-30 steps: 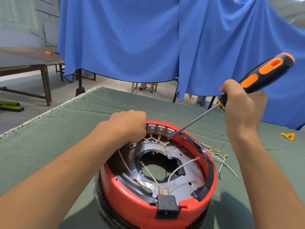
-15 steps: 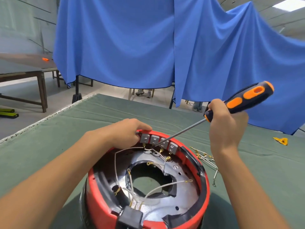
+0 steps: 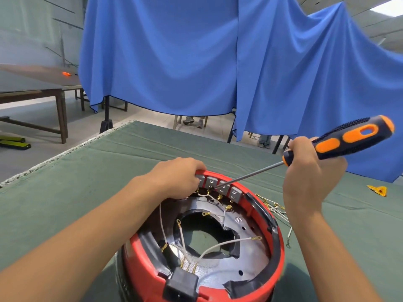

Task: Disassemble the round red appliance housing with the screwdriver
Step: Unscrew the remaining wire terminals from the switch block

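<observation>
The round red housing lies open-side up on the green cloth, with a metal plate, white wires and brass terminals inside and a black socket at its near rim. My left hand grips the far rim beside a row of grey switch blocks. My right hand holds the black-and-orange screwdriver by the front of its handle. Its shaft slants down to the left, and the tip touches the grey blocks.
Loose white wires with brass terminals lie on the cloth right of the housing. A small yellow piece lies far right. The green-covered table ends at a white edge on the left. A blue curtain hangs behind.
The housing has turned, carrying its black socket round the near rim. The screwdriver tip stays at the grey blocks. The view has shifted a little.
</observation>
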Motion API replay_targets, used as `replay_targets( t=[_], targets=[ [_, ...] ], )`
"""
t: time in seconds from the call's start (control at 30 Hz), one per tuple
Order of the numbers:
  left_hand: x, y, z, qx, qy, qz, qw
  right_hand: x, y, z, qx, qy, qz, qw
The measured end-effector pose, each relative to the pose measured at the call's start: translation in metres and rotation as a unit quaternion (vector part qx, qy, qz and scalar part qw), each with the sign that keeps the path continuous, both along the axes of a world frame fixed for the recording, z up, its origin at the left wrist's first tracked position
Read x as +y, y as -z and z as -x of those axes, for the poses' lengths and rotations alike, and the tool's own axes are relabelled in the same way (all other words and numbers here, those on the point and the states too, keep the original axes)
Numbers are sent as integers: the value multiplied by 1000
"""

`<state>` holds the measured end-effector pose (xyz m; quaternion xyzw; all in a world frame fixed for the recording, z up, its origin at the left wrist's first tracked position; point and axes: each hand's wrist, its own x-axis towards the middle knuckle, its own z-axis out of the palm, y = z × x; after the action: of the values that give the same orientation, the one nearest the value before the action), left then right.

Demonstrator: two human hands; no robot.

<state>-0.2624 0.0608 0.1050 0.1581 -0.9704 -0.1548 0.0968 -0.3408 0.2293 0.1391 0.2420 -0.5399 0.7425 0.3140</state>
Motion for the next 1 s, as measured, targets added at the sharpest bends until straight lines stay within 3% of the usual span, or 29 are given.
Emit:
replay_targets(
  t=[0.3,0.5,0.7,1.0],
  targets=[
    [2,-1,0,1,6,7,1000,-1,1,6,13,24,-18,999],
    [3,-1,-1,-4,12,14,1000,2,-4,27,-102,72,-84,989],
    [3,0,0,3,14,14,1000,-1,-4,43,-183,57,-96,977],
    [0,0,1,1,14,9,1000,-6,-8,46,-189,33,-82,978]
  ],
)
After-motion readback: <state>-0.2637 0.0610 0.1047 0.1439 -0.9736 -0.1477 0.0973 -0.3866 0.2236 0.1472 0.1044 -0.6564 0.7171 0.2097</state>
